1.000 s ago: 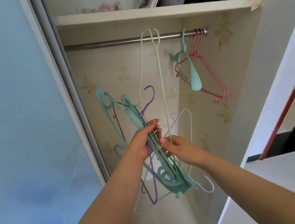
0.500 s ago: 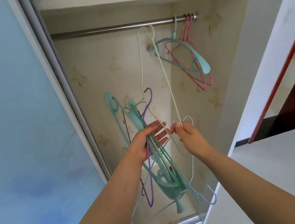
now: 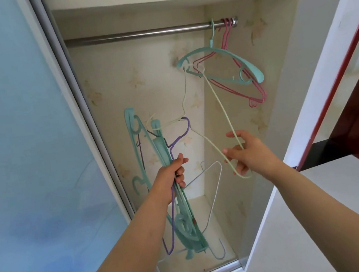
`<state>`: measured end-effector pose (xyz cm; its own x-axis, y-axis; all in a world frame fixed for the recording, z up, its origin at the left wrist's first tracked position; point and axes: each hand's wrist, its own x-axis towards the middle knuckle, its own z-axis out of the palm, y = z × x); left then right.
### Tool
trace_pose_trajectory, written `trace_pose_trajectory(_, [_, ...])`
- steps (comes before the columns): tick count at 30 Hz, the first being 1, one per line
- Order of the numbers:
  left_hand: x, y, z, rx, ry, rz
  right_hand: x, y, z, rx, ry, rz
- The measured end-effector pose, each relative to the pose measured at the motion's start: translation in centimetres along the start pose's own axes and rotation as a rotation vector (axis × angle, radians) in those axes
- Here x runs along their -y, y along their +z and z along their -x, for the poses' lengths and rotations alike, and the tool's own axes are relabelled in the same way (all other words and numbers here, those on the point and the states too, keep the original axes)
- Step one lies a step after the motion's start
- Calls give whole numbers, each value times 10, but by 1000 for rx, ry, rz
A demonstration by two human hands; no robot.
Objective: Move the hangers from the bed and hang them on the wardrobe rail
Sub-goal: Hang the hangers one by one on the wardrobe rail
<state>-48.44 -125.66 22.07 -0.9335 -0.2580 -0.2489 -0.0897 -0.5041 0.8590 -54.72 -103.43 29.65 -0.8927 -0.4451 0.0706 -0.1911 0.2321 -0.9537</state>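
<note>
Hangers: rail (image 3: 139, 34) holds one teal (image 3: 220, 51), three pink (image 3: 256, 90); left hand (image 3: 170, 174) grips bundle (image 3: 182, 203); right hand (image 3: 247, 152) pinches cream hanger (image 3: 220, 106).

The left hand (image 3: 171, 174) is gripping a bundle of hangers (image 3: 184, 214) inside the wardrobe; the right hand (image 3: 249, 153) is holding a pale wire hanger (image 3: 220, 108), whose top is touching a teal hanger (image 3: 220, 51) hanging on the rail (image 3: 139, 34) beside pink hangers (image 3: 257, 94).

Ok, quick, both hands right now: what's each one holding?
Left hand: grips the bundle of hangers.
Right hand: fingers hooked around the pale green wire hanger, not yet on the rail.
</note>
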Motion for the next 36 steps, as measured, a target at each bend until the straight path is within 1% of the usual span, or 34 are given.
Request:
trace_pose_trajectory(3, [-1,2,-2,-7,9,9,-9,12,5,-134,-5,249])
trace_pose_trajectory(4, [-1,2,-2,-5,14,8,-11,16,7,-140,12,331])
trace_pose_trajectory(7, [-2,6,-3,6,18,-1,-21,25,10,-64,98,562])
trace_pose_trajectory(9, [-2,8,-3,-10,10,-22,-25,25,7,-87,130,717])
trace_pose_trajectory(12, [-1,9,-3,-4,2,-77,-25,21,4,-163,101,820])
trace_pose_trajectory(14, [2,11,-2,29,-9,-127,-27,22,1,-127,59,828])
trace_pose_trajectory(17, [6,16,-2,62,-18,-173,-33,34,-7,-102,50,676])
trace_pose_trajectory(20, [6,17,-3,63,-18,-161,-38,41,-15,-120,87,512])
trace_pose_trajectory(23, [-1,12,-6,34,-23,-69,-39,35,-25,-92,143,292])
trace_pose_trajectory(27, [-13,4,-12,5,-57,80,-16,20,-48,-66,242,-118])
trace_pose_trajectory(29, [-21,2,-14,12,-68,118,0,14,-64,-57,296,-198])
trace_pose_trajectory(32, [-36,3,-18,15,-75,157,30,9,-87,-63,335,-247])
trace_pose_trajectory(36, [-55,7,-23,34,-38,194,75,2,-117,-103,271,-316])
